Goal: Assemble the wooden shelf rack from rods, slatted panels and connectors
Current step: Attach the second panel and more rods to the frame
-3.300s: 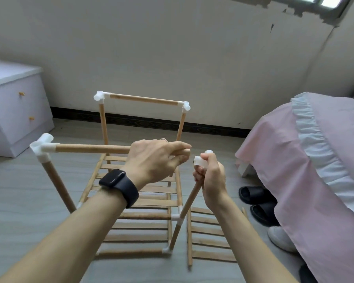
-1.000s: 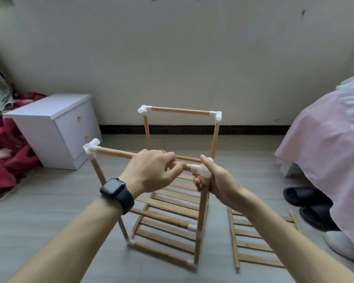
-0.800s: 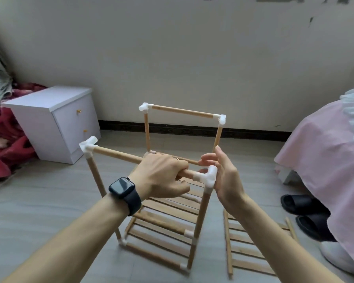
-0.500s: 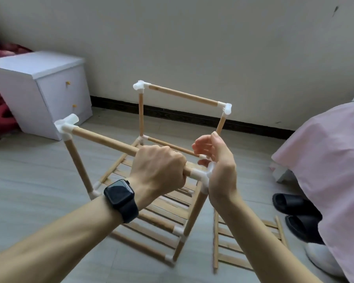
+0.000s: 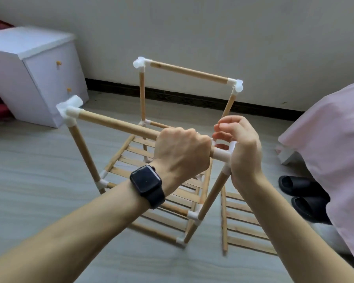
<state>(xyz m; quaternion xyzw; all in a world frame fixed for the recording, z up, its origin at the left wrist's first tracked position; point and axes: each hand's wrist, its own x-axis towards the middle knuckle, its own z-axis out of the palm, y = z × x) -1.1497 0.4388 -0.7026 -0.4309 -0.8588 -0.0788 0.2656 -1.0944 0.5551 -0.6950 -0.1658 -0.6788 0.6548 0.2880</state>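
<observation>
— Grey plank floor (image 5: 29, 180), a plain wall behind, a white cabinet (image 5: 29, 68) at the far left and a pink-covered bed (image 5: 325, 139) along the right edge. Where is the rack?

— The rack (image 5: 84, 150) stands mid-floor between cabinet and bed, with a slatted panel (image 5: 131, 152) fitted low inside it. A spare panel (image 5: 243, 225) lies flat on the floor just beside it, near the black slippers (image 5: 300, 186).

— And the hands?

— The left hand (image 5: 182, 152) is wrapped round the near top rod (image 5: 114, 124), right at its end. The right hand (image 5: 243, 148) curls round the white corner connector (image 5: 222, 155) where that rod meets the near right upright, palm against its outer side.

— How will it handle?

— Light, I'd judge: thin wooden rods and small plastic joints. Each rod is stiff, but the frame probably wobbles, since the joints seem only pushed on. Smooth round rods may turn in a fist.

— Best hold?

— Close to the joint. One hand takes the rod end and the other backs the connector, so the push runs straight into the socket. Lifting by mid-rod could pull a joint loose.
</observation>
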